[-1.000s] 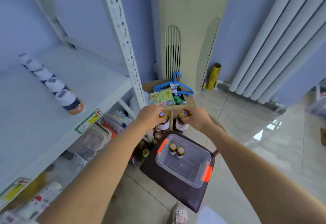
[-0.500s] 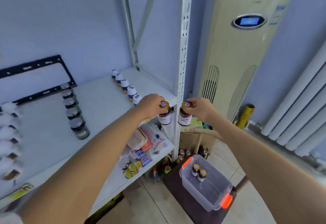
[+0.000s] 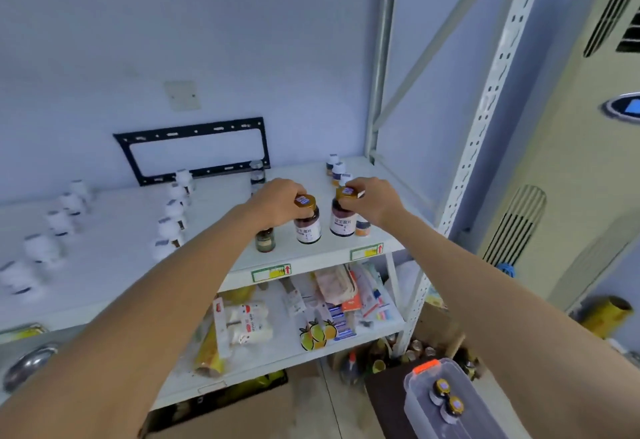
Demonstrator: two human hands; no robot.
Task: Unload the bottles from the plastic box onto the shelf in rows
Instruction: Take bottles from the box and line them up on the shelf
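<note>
My left hand (image 3: 277, 201) grips a gold-capped dark bottle (image 3: 307, 227) by its lid, over the front edge of the white shelf (image 3: 114, 258). Just to its right, my right hand (image 3: 375, 198) holds a second gold-capped bottle (image 3: 343, 224) the same way. Whether either bottle touches the shelf I cannot tell. Several rows of white-capped bottles (image 3: 171, 220) run front to back on the shelf, and a small dark bottle (image 3: 265, 239) stands under my left wrist. The clear plastic box (image 3: 450, 404) with an orange latch sits low at the bottom right with two gold-capped bottles (image 3: 448, 397) inside.
A perforated white shelf upright (image 3: 485, 120) rises right of my hands. A tall air conditioner (image 3: 568, 161) stands further right. A black metal frame (image 3: 194, 149) leans on the wall behind the shelf. The lower shelf (image 3: 277, 345) holds packets and cartons.
Both hands have carried their bottles leftward past the upright and over the shelf's front edge. The camera has swung left and up, so the box now sits at the bottom right.
</note>
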